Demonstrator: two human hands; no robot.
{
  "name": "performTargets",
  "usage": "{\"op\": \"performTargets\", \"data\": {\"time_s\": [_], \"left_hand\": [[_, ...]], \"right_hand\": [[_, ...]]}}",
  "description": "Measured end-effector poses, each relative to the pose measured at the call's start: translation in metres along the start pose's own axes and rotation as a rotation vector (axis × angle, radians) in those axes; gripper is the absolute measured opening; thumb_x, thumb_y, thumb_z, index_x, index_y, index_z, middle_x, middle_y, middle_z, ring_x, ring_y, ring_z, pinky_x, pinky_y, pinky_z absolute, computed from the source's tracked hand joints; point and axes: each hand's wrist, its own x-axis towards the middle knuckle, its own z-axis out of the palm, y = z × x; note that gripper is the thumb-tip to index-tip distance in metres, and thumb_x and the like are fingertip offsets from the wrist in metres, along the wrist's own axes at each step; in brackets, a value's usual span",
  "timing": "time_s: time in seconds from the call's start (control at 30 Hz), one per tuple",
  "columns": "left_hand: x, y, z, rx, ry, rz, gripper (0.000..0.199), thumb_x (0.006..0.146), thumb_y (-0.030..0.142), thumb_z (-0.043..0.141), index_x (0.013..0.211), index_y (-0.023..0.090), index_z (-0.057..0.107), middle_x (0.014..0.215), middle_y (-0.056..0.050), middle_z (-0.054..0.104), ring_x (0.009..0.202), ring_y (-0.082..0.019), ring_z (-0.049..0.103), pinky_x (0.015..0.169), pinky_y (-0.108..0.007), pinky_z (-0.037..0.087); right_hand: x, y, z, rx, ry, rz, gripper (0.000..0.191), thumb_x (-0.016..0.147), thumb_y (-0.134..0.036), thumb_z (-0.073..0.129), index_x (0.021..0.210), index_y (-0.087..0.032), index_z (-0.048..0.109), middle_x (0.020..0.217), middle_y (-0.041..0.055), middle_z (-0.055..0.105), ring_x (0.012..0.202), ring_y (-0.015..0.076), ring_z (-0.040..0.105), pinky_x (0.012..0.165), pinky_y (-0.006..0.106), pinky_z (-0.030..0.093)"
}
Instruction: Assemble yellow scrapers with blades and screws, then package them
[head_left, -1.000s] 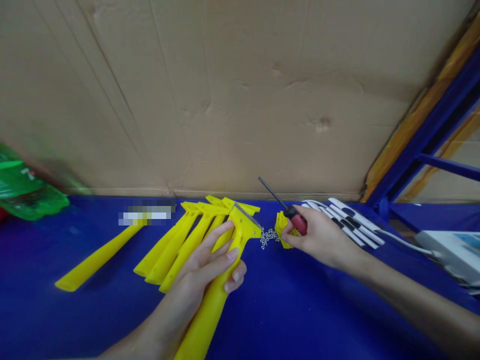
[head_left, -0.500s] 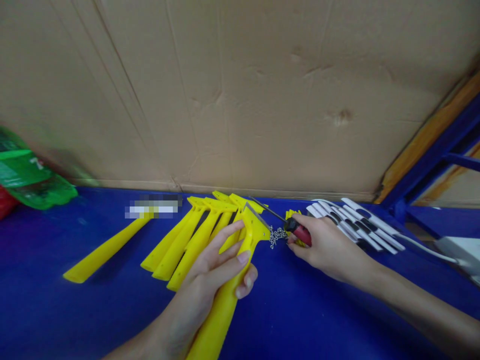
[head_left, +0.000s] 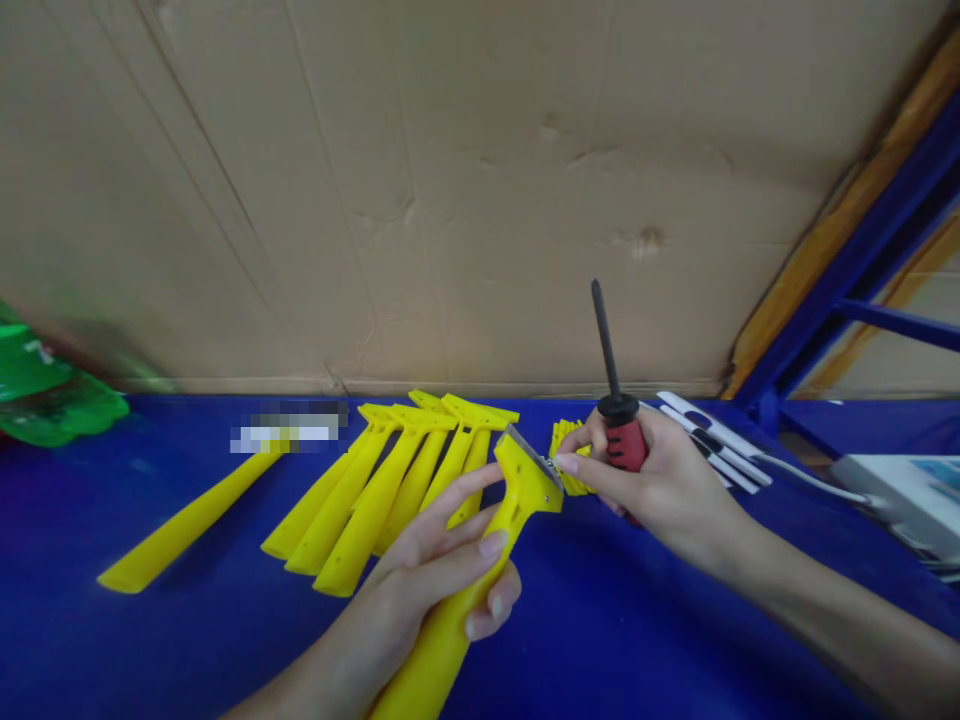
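My left hand is wrapped round the handle of a yellow scraper, whose wide head points up and away from me. A thin metal blade lies along the head's edge. In my right hand a screwdriver with a red and black handle is held in the palm, its shaft pointing up. That hand's thumb and forefinger meet beside the scraper head, at small metal screws. Whether a screw is pinched between them is too small to tell.
Several yellow scraper handles lie side by side on the blue table; another one lies further left. Small yellow parts, white-and-black pieces and a white cable are at right. A green bottle and cardboard border the table.
The screwdriver has swung from pointing left to upright in my right hand. My right fingertips have come to the screws, and the scraper head now overlaps them. The view has shifted slightly.
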Motion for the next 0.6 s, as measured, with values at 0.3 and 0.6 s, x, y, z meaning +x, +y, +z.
{"op": "performTargets", "data": {"time_s": [0.3, 0.6], "left_hand": [[0.005, 0.0, 0.006, -0.016, -0.065, -0.046, 0.062, 0.086, 0.033, 0.084, 0.136, 0.022, 0.049, 0.062, 0.003, 0.065, 0.046, -0.005, 0.043, 0.05, -0.021, 0.028], [0.002, 0.003, 0.003, -0.008, -0.147, -0.085, 0.051, 0.091, 0.03, 0.079, 0.134, 0.023, 0.051, 0.065, 0.002, 0.065, 0.046, -0.006, 0.044, 0.046, -0.023, 0.02]], "right_hand": [[-0.007, -0.006, 0.014, -0.035, -0.017, -0.1, 0.028, 0.079, -0.024, 0.078, 0.073, -0.024, 0.051, 0.078, 0.0005, 0.07, 0.07, 0.0165, 0.063, 0.066, 0.029, 0.053], [-0.002, 0.0, 0.0, -0.122, -0.042, -0.087, 0.038, 0.073, -0.036, 0.09, 0.075, -0.023, 0.054, 0.067, -0.0066, 0.054, 0.058, 0.0114, 0.045, 0.053, 0.025, 0.04]]}}
